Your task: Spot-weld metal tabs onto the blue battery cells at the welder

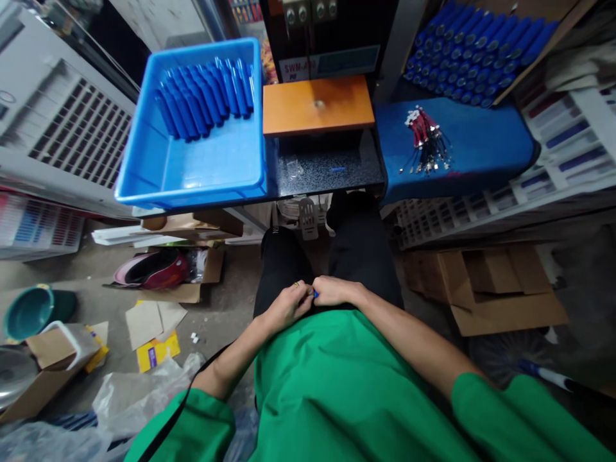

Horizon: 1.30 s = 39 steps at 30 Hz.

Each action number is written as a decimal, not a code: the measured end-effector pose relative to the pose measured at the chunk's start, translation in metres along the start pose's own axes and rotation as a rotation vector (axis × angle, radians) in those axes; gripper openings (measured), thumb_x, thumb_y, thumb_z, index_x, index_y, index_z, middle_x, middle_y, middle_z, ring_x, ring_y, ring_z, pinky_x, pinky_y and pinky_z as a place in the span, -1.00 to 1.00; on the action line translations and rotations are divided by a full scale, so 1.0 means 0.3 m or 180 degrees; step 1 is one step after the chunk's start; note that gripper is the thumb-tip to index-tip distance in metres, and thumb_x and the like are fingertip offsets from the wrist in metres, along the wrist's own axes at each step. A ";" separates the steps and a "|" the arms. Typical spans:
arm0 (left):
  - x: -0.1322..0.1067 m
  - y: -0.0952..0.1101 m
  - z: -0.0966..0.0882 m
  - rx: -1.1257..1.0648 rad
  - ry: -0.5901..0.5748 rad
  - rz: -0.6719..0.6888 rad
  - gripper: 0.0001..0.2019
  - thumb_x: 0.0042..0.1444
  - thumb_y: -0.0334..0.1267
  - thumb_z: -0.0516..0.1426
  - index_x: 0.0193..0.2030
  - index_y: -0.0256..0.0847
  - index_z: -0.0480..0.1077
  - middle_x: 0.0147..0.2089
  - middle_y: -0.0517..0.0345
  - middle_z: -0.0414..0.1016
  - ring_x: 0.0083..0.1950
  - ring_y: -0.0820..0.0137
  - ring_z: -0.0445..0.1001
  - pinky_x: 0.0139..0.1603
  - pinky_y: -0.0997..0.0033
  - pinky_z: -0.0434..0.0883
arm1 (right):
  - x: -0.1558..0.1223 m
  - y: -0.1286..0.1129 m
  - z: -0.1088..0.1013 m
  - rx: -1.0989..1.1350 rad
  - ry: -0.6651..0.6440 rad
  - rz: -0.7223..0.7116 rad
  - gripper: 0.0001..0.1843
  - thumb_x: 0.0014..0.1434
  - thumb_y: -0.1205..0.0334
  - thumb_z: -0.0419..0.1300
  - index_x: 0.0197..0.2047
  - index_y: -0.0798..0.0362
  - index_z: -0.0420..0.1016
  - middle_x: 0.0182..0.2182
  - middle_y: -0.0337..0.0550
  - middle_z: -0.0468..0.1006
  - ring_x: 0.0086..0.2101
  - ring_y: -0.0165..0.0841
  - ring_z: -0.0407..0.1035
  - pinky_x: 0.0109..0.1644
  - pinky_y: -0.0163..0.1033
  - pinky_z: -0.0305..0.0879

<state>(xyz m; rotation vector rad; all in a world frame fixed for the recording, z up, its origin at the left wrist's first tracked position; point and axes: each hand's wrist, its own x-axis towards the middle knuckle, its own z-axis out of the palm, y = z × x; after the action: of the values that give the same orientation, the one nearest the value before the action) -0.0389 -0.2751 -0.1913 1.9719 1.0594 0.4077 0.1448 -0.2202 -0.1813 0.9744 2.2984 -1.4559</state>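
My left hand (287,304) and my right hand (333,290) meet in my lap, fingers curled and pressed together around a small blue piece (315,294), mostly hidden between them. Ahead, a blue tray (192,173) holds a row of blue cylinders (205,96). A wooden orange plate (317,106) sits in front of a black machine (332,32). On a blue pad (481,147) to the right lies a bundle of red and black wires (426,138).
More blue cylinders are stacked in a box (476,51) at the back right. A white grilled unit (58,122) stands at left. Cardboard boxes (495,289), scraps, a teal bowl (29,311) and plastic bags litter the floor around my legs.
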 end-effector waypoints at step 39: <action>0.129 0.060 0.073 -0.2330 0.1448 -0.2221 -0.92 -0.16 -0.31 0.09 -0.56 -0.22 0.23 -0.68 0.39 0.11 -0.66 0.61 0.05 -0.63 0.58 0.01 | 0.051 0.010 0.096 -0.1983 0.1640 0.0682 -0.64 0.32 0.45 -0.15 0.05 0.37 0.36 -0.33 0.18 0.54 -0.28 -0.17 0.45 -0.17 -0.11 0.21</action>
<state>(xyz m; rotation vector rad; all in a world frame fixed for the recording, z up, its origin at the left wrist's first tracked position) 0.0068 -0.2607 -0.1939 0.8086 1.5207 0.7346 0.1314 -0.2382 -0.2052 1.4281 2.6134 -0.3649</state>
